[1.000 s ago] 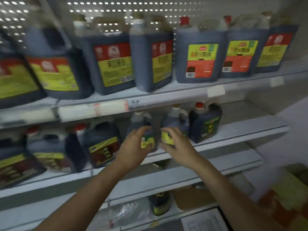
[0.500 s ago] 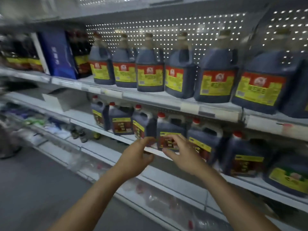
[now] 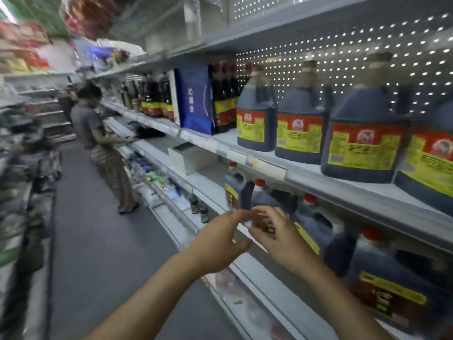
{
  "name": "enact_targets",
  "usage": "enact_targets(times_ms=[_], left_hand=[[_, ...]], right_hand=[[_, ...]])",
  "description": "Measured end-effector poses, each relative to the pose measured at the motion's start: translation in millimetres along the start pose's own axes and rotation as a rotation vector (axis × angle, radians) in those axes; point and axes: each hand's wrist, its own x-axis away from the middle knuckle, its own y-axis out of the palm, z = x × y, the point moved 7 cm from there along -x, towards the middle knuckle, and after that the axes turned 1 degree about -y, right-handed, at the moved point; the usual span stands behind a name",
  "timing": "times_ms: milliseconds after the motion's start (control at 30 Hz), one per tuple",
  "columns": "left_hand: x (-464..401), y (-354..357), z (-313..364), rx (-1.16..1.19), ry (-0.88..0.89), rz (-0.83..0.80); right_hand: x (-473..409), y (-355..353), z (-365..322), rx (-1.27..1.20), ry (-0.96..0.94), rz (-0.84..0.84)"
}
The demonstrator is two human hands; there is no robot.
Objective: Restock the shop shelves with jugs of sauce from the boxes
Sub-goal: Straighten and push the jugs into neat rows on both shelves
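Standing in a row on the middle shelf [image 3: 245,192], the red-capped jugs of sauce [image 3: 239,192] run from the left end away to the right, and the larger jugs [image 3: 301,136] fill the shelf above [image 3: 306,175], so much of the restocking looks done; to the left of the red-capped row the middle shelf shows bare white board, which suggests more jugs are wanted there. No box is in sight, so fetching the next load seems to be what is left. Both hands hang in front of the leftmost jugs and hold nothing. The left hand [image 3: 220,244] has its fingers loosely spread, the forefinger reaching toward the other hand; the right hand [image 3: 279,241] is likewise apart, fingers relaxed and half curled. Whether either fingertip touches a jug label I cannot tell, for the picture is blurred. Beyond, along the aisle, another person [image 3: 98,133] stands at the shelving, and a blue box [image 3: 196,99] sits among dark bottles [image 3: 157,99] on the upper shelf.
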Motion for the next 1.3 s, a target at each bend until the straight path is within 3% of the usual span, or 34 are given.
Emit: enact_targets(times_ms=[233, 500, 667, 1067, 1300], left_hand=[[-79.6, -29.4, -73.1, -0.062, -0.165, 0.011], [-172.5, -40.9, -120.8, -0.043, -0.177, -0.018], [-236.1, -58.3, -130.9, -0.028, -0.015, 0.007], [-321.8, -115.1, -138.2, 0.112, 0.646, -0.051], [-331.4, -130.6, -126.2, 0.201, 0.861, -0.141]], right_hand=[[-118.5, 50.7, 12.9, -0.103, -0.056, -0.143], [-197.4, 45.5, 40.7, -0.085, -0.035, -0.081], [-218.4, 36.1, 31.1, -0.097, -0.009, -0.011], [-233.1, 18.1, -8.1, 0.044, 0.315, 0.463], [-206.1, 8.1, -50.8, 0.246, 0.418, 0.672]])
